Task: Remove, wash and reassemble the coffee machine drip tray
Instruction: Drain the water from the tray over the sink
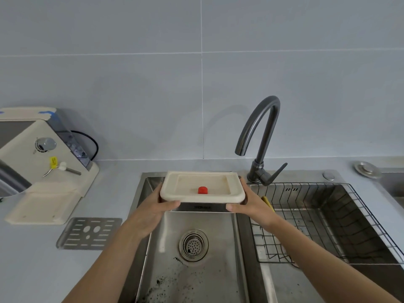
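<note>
I hold the cream drip tray (202, 198) level above the left sink basin (196, 272). A small red float (202, 190) stands inside it, and its front face is steel. My left hand (153, 209) grips the tray's left front corner. My right hand (251, 206) grips its right front corner. The metal grate (89, 232) of the tray lies flat on the counter to the left of the sink. The cream coffee machine (39, 162) stands at the far left, its base slot without a tray.
A dark gooseneck faucet (261, 138) rises behind the sink, its spout to the right of the tray. The right basin holds a wire rack (323, 221) with something yellow at its left edge. Dark grounds speckle the left basin floor near the drain (193, 244).
</note>
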The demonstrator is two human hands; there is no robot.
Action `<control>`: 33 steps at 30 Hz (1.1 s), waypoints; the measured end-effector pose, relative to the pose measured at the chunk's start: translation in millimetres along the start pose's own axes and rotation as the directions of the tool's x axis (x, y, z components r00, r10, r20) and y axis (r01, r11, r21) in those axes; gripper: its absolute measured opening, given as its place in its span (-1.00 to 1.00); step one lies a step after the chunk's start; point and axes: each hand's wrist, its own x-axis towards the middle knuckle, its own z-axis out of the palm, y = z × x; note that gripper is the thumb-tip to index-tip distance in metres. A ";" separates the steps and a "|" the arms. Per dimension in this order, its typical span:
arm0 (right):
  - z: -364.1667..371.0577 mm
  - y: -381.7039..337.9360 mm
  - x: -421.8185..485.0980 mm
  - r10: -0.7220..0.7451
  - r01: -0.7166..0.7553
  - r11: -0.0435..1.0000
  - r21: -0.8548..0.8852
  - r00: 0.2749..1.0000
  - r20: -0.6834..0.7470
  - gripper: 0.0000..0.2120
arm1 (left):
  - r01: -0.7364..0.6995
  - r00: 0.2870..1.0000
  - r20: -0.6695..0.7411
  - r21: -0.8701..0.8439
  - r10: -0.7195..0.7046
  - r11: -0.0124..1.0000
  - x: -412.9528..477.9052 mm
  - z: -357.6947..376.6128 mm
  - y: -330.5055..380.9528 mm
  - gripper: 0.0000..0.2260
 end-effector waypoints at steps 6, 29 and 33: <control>4.0 7.3 -4.1 0.109 -0.109 0.994 -0.002 0.993 -0.035 -0.23 | -0.039 0.999 -0.023 0.086 0.041 0.996 -4.1 0.4 -6.9 -0.14; 22.8 8.4 1.1 0.536 -0.508 0.843 0.176 0.820 -0.201 -0.22 | 0.118 0.926 -0.376 0.202 -0.034 0.972 14.9 15.8 -8.6 -0.66; 24.4 8.8 5.8 0.612 -0.577 0.790 0.206 0.760 -0.219 -0.22 | 0.248 0.886 -0.450 0.256 -0.112 0.934 23.8 14.5 -6.5 -0.51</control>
